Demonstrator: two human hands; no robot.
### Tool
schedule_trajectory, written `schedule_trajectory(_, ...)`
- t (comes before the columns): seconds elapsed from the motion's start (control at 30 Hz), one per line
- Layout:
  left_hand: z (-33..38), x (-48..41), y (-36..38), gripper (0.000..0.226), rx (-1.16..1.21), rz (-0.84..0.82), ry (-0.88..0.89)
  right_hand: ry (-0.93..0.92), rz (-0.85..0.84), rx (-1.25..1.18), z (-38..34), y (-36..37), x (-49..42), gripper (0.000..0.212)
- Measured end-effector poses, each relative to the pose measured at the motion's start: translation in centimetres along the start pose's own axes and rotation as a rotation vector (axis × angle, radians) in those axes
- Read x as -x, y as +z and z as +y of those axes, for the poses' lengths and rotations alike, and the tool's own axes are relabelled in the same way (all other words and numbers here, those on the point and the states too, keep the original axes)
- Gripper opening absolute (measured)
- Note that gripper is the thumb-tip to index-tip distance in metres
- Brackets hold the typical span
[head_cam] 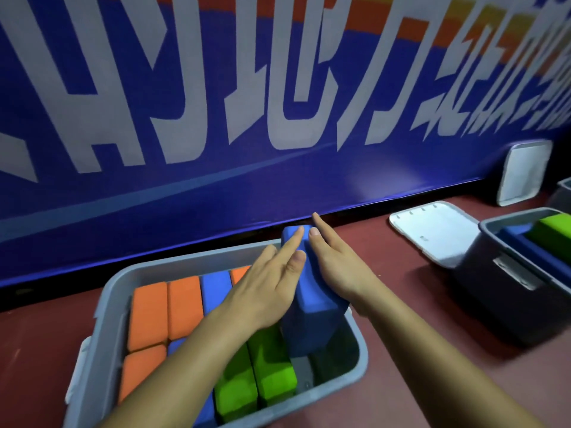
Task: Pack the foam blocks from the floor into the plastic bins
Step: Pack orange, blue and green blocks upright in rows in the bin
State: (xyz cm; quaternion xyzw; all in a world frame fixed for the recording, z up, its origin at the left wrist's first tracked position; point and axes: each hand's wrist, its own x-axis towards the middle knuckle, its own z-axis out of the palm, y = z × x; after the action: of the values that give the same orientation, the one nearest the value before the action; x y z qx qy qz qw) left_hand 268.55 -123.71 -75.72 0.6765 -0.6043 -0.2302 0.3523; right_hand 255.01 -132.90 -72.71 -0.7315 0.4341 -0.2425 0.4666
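Observation:
A grey plastic bin (360, 341) sits on the floor below me, packed with orange blocks (148, 313), green blocks (272, 366) and a blue block (216, 287) standing on edge. A large blue foam block (312, 316) stands tilted at the bin's right end, its top above the rim. My left hand (265, 285) lies flat against its left face with straight fingers. My right hand (336, 267) presses flat on its right face, fingers straight and pointing away from me.
A second grey bin (513, 279) at the right holds a green block (553, 230) and blue blocks. A white lid (432, 233) lies on the red floor beside it; another lid (525, 171) leans against the blue banner wall.

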Motion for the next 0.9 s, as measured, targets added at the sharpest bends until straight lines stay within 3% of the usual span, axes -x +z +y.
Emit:
schedule_trajectory(0.17,-0.3,-0.2,1.6,0.069,-0.057,-0.076,-0.026,0.054,-0.006,0.020,2.4,-0.4,0.2,0.052)
schedule_trajectory(0.9,0.5,-1.0,4.3,0.072,-0.059,-0.076,0.012,0.084,-0.040,0.035,3.5,-3.0,0.2,0.048)
